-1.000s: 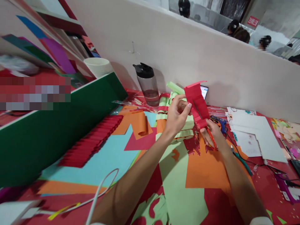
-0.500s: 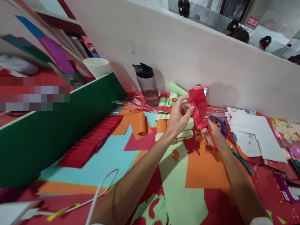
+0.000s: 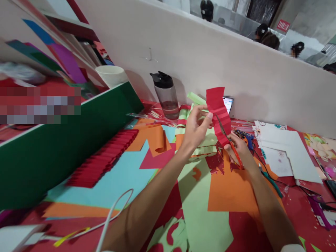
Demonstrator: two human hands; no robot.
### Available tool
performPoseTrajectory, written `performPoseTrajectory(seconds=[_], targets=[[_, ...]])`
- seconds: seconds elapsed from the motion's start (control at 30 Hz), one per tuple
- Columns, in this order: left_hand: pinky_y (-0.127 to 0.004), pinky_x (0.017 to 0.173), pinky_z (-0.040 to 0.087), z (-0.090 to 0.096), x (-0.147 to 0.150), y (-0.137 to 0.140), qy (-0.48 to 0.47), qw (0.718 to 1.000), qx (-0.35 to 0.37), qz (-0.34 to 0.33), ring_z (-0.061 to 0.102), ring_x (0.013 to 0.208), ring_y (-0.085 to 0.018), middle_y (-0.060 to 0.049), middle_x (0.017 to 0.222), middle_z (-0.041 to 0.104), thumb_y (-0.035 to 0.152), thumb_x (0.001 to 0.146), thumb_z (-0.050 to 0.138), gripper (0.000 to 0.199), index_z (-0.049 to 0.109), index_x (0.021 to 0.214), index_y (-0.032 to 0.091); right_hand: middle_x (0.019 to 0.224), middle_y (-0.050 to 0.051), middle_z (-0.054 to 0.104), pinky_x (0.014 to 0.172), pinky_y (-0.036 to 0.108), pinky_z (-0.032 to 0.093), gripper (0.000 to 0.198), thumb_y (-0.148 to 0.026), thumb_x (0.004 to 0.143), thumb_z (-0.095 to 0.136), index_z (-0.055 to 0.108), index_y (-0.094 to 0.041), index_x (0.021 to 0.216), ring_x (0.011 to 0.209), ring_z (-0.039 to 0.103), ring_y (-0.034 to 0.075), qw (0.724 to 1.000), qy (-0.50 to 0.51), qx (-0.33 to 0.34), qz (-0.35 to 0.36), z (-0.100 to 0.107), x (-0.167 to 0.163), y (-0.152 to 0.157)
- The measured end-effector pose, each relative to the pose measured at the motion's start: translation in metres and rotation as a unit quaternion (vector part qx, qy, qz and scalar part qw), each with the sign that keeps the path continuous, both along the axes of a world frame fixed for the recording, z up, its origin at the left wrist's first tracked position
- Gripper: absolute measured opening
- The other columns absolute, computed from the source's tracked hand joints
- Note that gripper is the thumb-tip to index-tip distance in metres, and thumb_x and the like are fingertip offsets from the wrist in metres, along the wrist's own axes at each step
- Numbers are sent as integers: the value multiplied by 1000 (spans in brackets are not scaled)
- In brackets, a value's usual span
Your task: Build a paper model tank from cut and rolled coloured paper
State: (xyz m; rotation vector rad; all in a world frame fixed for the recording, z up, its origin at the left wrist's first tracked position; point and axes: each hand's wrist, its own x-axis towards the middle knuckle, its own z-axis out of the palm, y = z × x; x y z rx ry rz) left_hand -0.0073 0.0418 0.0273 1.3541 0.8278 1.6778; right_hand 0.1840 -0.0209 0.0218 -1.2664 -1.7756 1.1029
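Near the partition, a creased strip of red paper (image 3: pixel 216 101) stands upright between my hands. My left hand (image 3: pixel 196 127) pinches its left edge, thumb toward me. Closed around the handles of orange-handled scissors (image 3: pixel 236 154) is my right hand (image 3: pixel 240 147), at the strip's lower right. The scissor blades point up and left and lie across the front of the strip; whether they cut into it I cannot tell. Behind my left hand are light green paper rolls (image 3: pixel 183 117) with red bands. A pleated red paper piece (image 3: pixel 105 157) lies further left.
A water bottle (image 3: pixel 165 94) and a phone (image 3: pixel 229 105) stand by the partition (image 3: pixel 162 35). Orange sheets (image 3: pixel 225 192) and light green paper (image 3: pixel 204 217) cover the table's middle. A green board (image 3: pixel 65 140) rises at left; white card (image 3: pixel 296 150) and cables lie right.
The red strip, folded over at its top and bottom before, is now opened out longer and taller. My left hand has shifted slightly left and down. The scissor blades lean a little lower.
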Motion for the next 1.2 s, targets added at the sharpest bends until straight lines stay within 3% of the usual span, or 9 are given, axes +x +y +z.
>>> performPoseTrajectory(seconds=[0.17, 0.37, 0.53, 0.87, 1.03, 1.2], targets=[[-23, 58, 55, 0, -5, 5, -8, 1000, -7, 17, 61, 60, -11, 2, 73, 60, 53, 87, 75, 38, 55, 84, 20, 66, -4, 54, 47, 26, 36, 66, -82, 83, 63, 64, -20, 102, 47, 47, 12, 999, -42, 23, 7, -2, 0, 2], [-24, 56, 53, -1, -1, 2, 2, 1000, -4, 2, 59, 57, -11, 3, 68, 59, 45, 89, 74, 31, 57, 83, 20, 59, -4, 52, 59, 30, 44, 75, -91, 83, 48, 62, -20, 102, 56, 53, 18, 996, -53, 62, 22, 4, -2, 0], [-23, 57, 55, 0, 2, -1, 12, 1000, -8, -19, 56, 59, -10, 3, 69, 57, 41, 89, 74, 27, 58, 83, 20, 66, -3, 56, 54, 28, 42, 82, -96, 79, 44, 61, -20, 105, 52, 50, 15, 997, -45, 43, 36, 7, -1, -1], [-22, 59, 56, 1, 3, -3, -5, 1000, -13, -19, 58, 62, -9, 3, 74, 56, 40, 90, 73, 29, 53, 83, 20, 57, -8, 46, 39, 25, 31, 55, -76, 86, 65, 61, -22, 100, 37, 43, 11, 1000, 14, -16, 0, 7, -5, -3], [-22, 59, 56, 2, 2, -4, 1, 1000, -19, -18, 55, 62, -10, 3, 71, 54, 47, 91, 73, 34, 54, 80, 20, 52, -8, 45, 46, 29, 39, 53, -76, 86, 65, 61, -23, 93, 39, 44, 13, 1000, -25, 2, -10, 5, -5, -2], [-23, 57, 53, 0, 3, -3, 21, 1000, -9, -10, 56, 58, -11, 3, 65, 54, 52, 92, 71, 37, 55, 80, 21, 55, -7, 47, 52, 31, 44, 63, -86, 83, 58, 57, -23, 92, 43, 48, 14, 999, -42, 27, 2, 3, -5, -1]])
